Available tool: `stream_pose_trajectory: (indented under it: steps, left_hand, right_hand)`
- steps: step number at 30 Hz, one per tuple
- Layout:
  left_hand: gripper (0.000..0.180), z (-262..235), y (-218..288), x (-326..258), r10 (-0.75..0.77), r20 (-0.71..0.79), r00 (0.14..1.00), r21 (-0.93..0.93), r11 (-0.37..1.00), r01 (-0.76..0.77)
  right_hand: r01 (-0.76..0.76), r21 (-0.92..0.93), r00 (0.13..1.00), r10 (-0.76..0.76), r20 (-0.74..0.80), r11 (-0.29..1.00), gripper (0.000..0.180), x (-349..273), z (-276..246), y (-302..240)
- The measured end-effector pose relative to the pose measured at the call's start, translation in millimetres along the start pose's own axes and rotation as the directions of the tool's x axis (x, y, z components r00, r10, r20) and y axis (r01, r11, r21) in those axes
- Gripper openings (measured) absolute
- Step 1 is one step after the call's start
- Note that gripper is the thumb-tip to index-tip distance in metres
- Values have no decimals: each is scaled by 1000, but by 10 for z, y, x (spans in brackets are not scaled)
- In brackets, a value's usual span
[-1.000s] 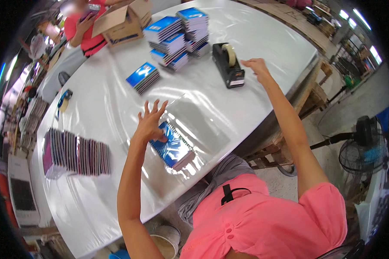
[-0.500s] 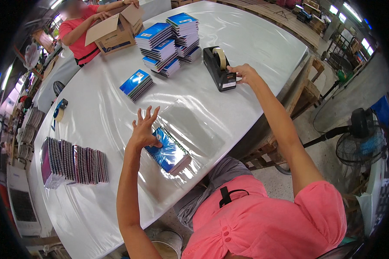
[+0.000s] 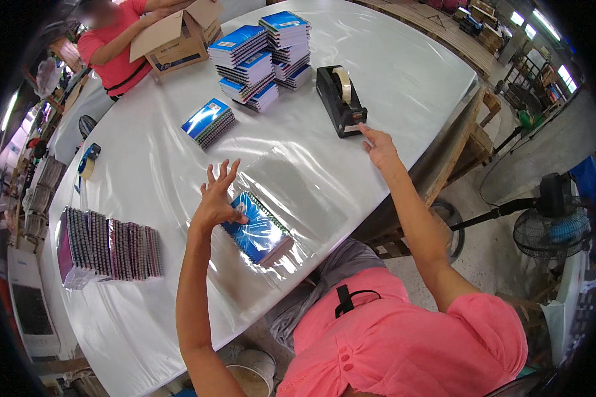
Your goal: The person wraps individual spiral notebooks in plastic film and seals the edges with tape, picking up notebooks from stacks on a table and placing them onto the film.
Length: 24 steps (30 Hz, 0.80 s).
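Observation:
A blue spiral notebook lies in a clear plastic sleeve on the table in front of me. My left hand presses its thumb on the notebook's cover, the other fingers spread and raised. At the front end of a black tape dispenser, which carries a roll of tape, is my right hand. Its thumb and forefinger are pinched together at the dispenser's lip. Whatever is between them is too small or too clear to make out.
Stacks of blue notebooks stand beyond, with a smaller pile nearer. Wrapped notebooks stand in a row at left, below a hand-held tape dispenser. Across the table a person handles a cardboard box. A fan stands right.
My right hand has drawn back slightly toward me from the dispenser's front end, its fingers now closer together. My left hand keeps its thumb on the notebook.

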<state>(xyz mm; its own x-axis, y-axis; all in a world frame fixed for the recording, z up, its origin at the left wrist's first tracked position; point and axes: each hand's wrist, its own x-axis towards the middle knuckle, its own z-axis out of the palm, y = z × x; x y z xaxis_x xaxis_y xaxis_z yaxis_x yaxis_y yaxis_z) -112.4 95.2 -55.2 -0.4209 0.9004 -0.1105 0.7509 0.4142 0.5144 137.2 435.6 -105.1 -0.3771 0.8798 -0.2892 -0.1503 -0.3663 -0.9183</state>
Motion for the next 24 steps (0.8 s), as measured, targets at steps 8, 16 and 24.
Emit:
stream_pose_trajectory:
  steps: [8,16,24]
  left_hand:
    - [142,54,-187,-70,-58,-21,998,-124,991,55]
    - [130,118,-11,142,-104,81,991,-31,994,107]
    - [136,155,-56,183,-70,117,991,-6,997,71]
  right_hand:
    - [384,-923,759,-570,314,3,24,-440,413,-229]
    - [756,-526,325,475,818,388,33,-1487,1969,134]
    - [891,-450,428,438,790,-59,36,-1726,2158,219]
